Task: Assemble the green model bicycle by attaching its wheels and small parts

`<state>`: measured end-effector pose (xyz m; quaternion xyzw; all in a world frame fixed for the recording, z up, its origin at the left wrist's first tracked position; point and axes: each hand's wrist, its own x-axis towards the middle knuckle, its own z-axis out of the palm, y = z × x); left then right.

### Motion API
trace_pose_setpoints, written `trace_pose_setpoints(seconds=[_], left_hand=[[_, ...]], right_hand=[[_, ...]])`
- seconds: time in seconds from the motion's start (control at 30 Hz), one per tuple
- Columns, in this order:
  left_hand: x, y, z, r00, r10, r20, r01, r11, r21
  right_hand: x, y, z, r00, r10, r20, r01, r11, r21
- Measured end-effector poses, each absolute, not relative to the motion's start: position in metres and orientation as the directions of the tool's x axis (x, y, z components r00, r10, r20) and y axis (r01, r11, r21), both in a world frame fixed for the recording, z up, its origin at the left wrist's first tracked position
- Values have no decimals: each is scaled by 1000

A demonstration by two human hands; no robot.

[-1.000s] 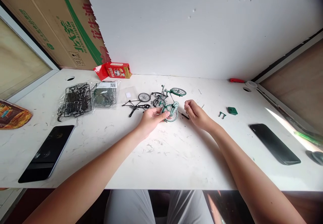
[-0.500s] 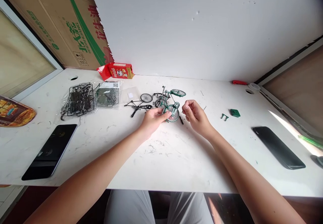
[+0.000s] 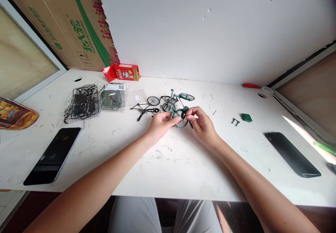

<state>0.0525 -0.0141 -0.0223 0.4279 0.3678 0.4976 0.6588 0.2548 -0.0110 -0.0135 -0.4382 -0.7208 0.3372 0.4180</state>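
Fingers [image 3: 191, 113] of the right hand [image 3: 204, 125], just before pinched shut beside it, now closed on the near wheel of the small green metal model bicycle [image 3: 181, 119], opposite the pinch of the left hand [image 3: 160, 124], on the white counter [image 3: 170, 163]: gripped from both sides.

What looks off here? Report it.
The cardboard box has a ragged, torn edge. A loose screw and small green parts lie scattered right of the green model bicycle that the left hand and right hand hold.
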Motion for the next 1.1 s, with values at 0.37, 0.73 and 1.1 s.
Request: trace_pose_setpoints(seconds=[0.37, 0.73, 1.1], left_hand=[[53, -14, -22, 231, 971, -62, -334, 139, 933], [54, -18, -16, 212, 976, -48, -309, 113, 944], [54, -18, -18, 175, 980, -96, -326, 150, 933]], right_hand=[[251, -11, -14, -243, 899, 364, 325, 429, -843], [244, -14, -17, -234, 910, 343, 341, 408, -847], [254, -14, -3, -391, 793, 468, 582, 606, -542]])
